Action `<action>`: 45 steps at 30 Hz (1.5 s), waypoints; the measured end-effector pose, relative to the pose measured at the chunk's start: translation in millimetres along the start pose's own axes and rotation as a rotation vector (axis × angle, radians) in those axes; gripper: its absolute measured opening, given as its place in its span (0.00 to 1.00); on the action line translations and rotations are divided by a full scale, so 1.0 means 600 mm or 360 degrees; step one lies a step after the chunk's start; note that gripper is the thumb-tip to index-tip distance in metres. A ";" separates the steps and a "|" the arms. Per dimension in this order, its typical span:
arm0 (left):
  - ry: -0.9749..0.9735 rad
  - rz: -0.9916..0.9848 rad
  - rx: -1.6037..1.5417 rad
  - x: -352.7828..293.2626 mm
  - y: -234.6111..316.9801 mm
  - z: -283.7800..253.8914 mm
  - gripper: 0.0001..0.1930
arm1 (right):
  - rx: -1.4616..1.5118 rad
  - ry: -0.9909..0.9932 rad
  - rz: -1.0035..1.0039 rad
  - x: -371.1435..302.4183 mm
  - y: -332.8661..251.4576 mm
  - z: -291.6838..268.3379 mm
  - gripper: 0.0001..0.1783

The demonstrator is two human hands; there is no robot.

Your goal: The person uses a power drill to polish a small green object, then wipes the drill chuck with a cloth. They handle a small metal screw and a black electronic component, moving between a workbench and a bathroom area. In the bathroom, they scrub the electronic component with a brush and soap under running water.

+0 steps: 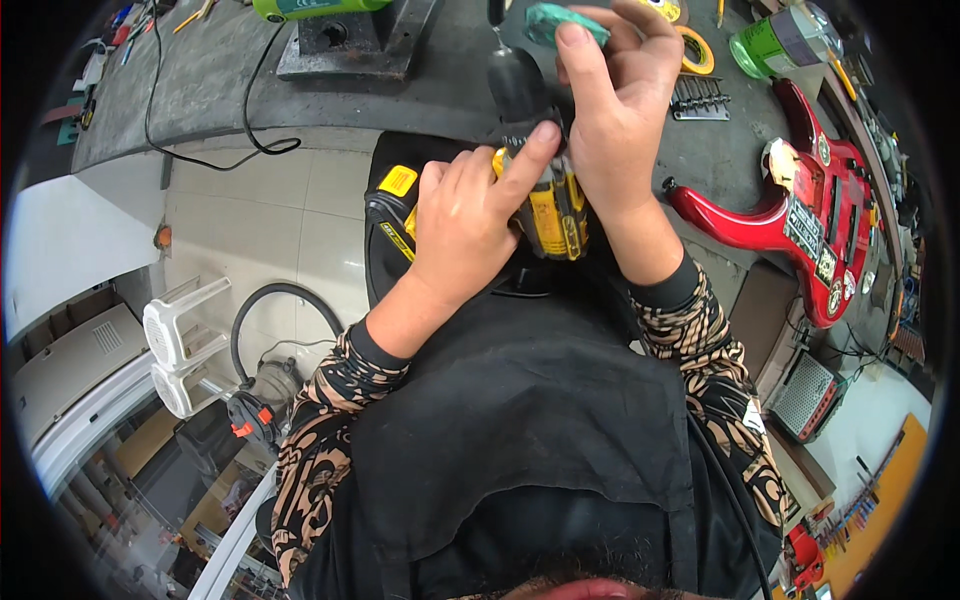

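Note:
My left hand [465,215] is wrapped around a yellow-and-black cordless drill [548,220], its chuck pointing away toward the bench. A thin metal shank comes out of the chuck and carries a small black tip [497,12], cut off by the top edge of the view. My right hand [622,135] is raised beside the chuck. Between its thumb and fingers it pinches a rough teal-green lump [552,22], close to the black tip; I cannot tell whether the two touch. The drill's trigger is hidden behind my left hand.
A red electric guitar body [745,225] lies on the grey bench [220,85] at the right. Near it are a metal hardware strip [700,100], a yellow tape roll [697,50] and a green bottle [765,50]. A black metal base [350,50], a vacuum cleaner [265,400] and white stools [165,335] stand left.

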State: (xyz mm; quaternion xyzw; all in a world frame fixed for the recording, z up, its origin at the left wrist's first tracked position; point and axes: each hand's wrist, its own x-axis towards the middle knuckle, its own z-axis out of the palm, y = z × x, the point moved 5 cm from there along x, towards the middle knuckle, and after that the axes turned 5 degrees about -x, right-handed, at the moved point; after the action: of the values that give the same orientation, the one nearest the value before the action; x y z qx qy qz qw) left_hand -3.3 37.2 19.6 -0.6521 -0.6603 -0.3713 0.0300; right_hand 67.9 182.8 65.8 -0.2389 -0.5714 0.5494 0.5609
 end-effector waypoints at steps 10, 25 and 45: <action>-0.0036 0.0403 0.0170 -0.039 -0.011 -0.021 0.39 | 0.0253 0.0012 0.0299 -0.071 -0.007 -0.030 0.23; 0.0121 0.0680 0.0282 -0.077 -0.010 -0.047 0.42 | 0.0568 -0.0016 0.0705 -0.164 -0.051 -0.023 0.19; 0.0083 0.0714 0.0114 -0.046 0.004 -0.074 0.34 | 0.0438 -0.0046 0.0519 -0.164 -0.055 -0.021 0.20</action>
State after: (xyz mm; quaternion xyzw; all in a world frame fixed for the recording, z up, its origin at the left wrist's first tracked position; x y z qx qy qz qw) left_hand -16.9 -9.8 38.5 -0.7712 -0.5106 -0.3484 0.1522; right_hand 115.8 90.6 55.1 -0.2415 -0.4526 0.7092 0.4836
